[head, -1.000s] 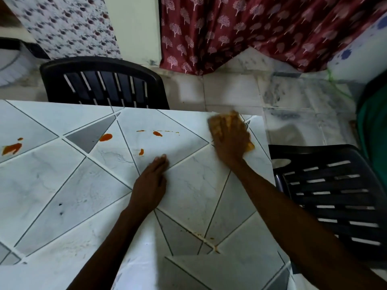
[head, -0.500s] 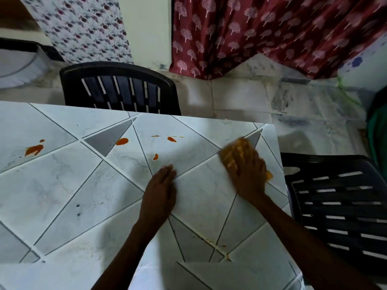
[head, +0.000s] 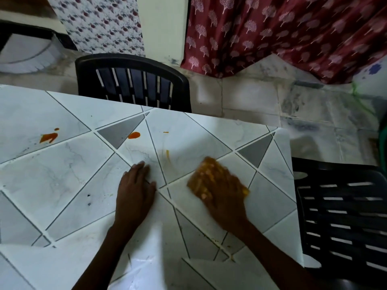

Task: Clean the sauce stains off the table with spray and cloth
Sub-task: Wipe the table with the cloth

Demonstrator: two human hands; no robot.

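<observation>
My right hand (head: 225,197) presses a yellow cloth (head: 206,171) flat onto the white tiled table (head: 62,174), near its right side; both are motion-blurred. My left hand (head: 136,189) rests flat on the tabletop just left of it, holding nothing. An orange sauce stain (head: 134,135) lies beyond my left hand, and a larger one (head: 48,137) lies at the far left. A thin smeared streak (head: 167,153) sits between my hands, farther out. No spray bottle is in view.
A black plastic chair (head: 134,80) stands at the table's far edge, another black chair (head: 343,210) at its right edge. Red patterned curtains (head: 282,32) hang behind, above a marble floor (head: 251,95).
My right hand has swept the cloth from the table's far right corner towards me and to the left. The small middle stains look fainter and smeared. My left hand stays planted.
</observation>
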